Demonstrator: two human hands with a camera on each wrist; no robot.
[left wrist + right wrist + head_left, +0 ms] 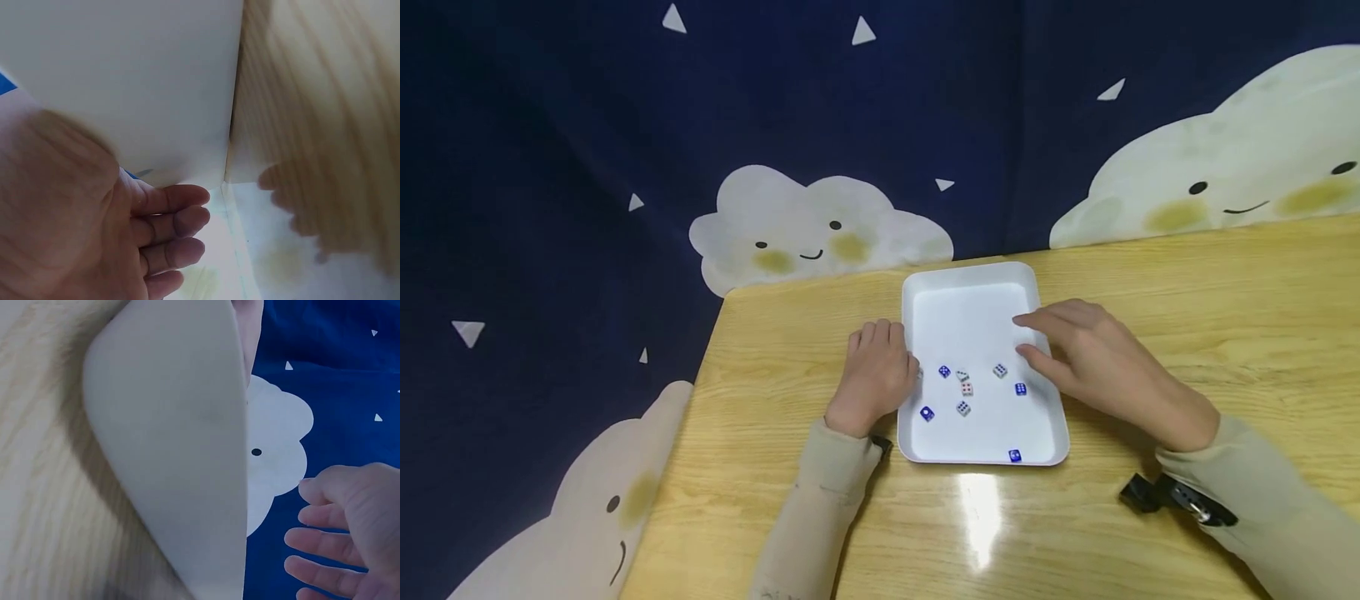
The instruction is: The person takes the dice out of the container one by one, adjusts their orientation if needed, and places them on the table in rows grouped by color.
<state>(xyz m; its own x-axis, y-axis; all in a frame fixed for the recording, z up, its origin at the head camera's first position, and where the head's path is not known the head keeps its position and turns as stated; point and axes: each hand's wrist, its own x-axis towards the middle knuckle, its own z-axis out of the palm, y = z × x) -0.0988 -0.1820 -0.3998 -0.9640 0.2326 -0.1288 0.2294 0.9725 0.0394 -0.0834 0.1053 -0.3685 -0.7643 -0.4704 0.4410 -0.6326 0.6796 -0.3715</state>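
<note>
A shallow white tray (973, 308) lies on the table with several small dice in it. Some are blue, such as the blue die (927, 413) at lower left and another blue die (1015, 456) by the near wall. Others are white, among them a white die (967, 389) with red pips. My left hand (874, 375) holds the tray's left rim, thumb over the edge and fingers (181, 222) along the outer wall. Over the right rim hovers my right hand (1086, 358), thumb and forefinger apart with nothing between them.
The wooden table (790, 367) extends on both sides of the tray. Behind it hangs a dark blue cloth (820, 100) with smiling clouds and white triangles. A black strap device (1195, 500) sits on the right wrist, over a beige sleeve.
</note>
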